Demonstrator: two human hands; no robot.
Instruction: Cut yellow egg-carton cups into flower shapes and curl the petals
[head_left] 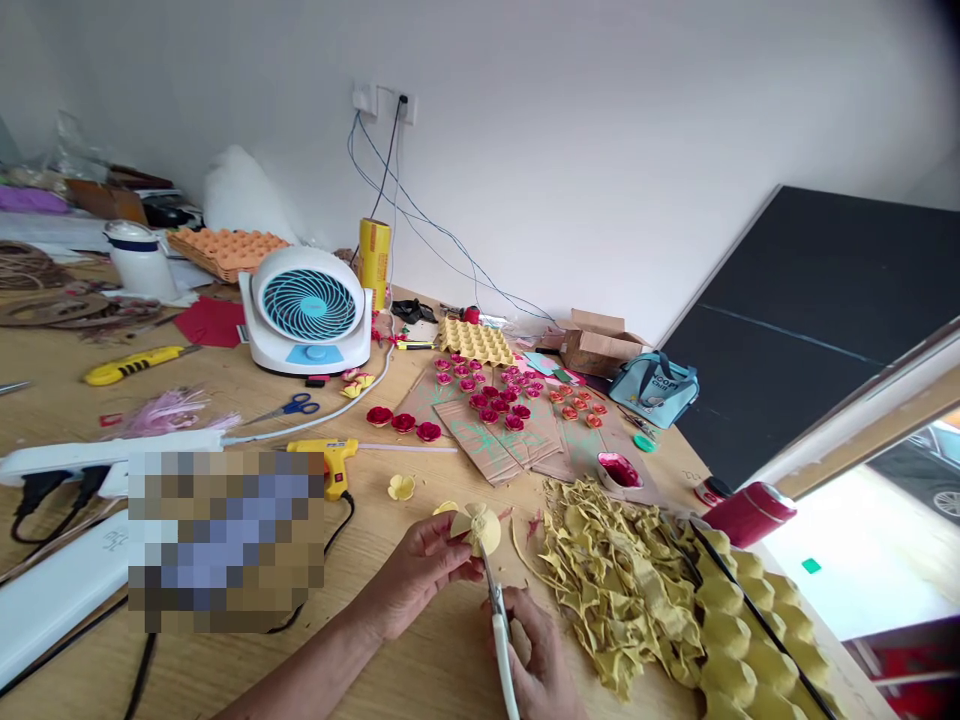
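Observation:
My left hand (424, 565) pinches a pale yellow egg-carton flower (484, 527) by its edge, above the table. In my right hand (536, 650) are white-handled scissors (501, 640), their blades reaching up to the flower's lower side. Whether the blades are cutting into it I cannot tell. Behind my left fingers lies another yellow piece (445, 507), partly hidden, and a cut yellow flower cup (401, 487) rests further back. To the right of my right hand spreads a heap of yellow carton scraps (615, 580).
A yellow egg tray (739, 640) lies at the right, near a red can (752, 515). Painted flowers (499, 402) sit on cardboard beyond my hands, with a dish of red paint (619, 472). Leftward are a glue gun (330, 462), a fan (307, 310) and a power strip (112, 455).

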